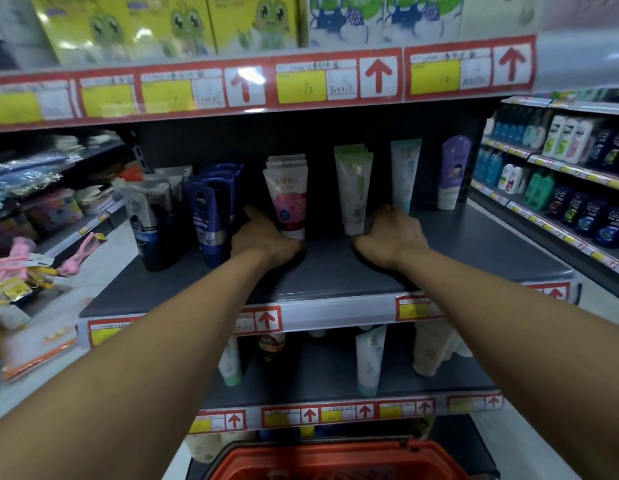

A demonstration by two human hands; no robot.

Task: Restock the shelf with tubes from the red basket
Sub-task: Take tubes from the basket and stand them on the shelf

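Both hands are reaching deep onto the middle shelf (pixel 336 271). The left hand (pixel 263 237) is closing round the foot of the pink-and-white tube (pixel 288 199), thumb pointing up along its left side and the remaining fingers hidden behind the cap, so it appears to be gripping it low down. The right hand (pixel 391 233) is curling round the cap of the pale green tube (pixel 354 188), fingers wrapping its right side. Each tube is standing cap-down at the front of a short row of its own kind, between the dark blue tubes (pixel 211 213) on the left and the light blue tube (pixel 405 174) on the right. At the bottom edge of the view, the red basket (pixel 336 459) is sitting below the shelves; its contents are not showing.

These tubes are looking light and soft-walled, with a glossy plastic skin that is probably slippery. The flat crimped top is giving little to hold and the body would dent under a hard squeeze, while the cap end is stiff and carries most of the weight. Taking hold low, at or just above the cap, seems the safest grip, since it is keeping the tube upright and stopping it tipping into its neighbours. A tall tube on a narrow cap is likely to topple easily, so each one is needing a steady, level set-down.
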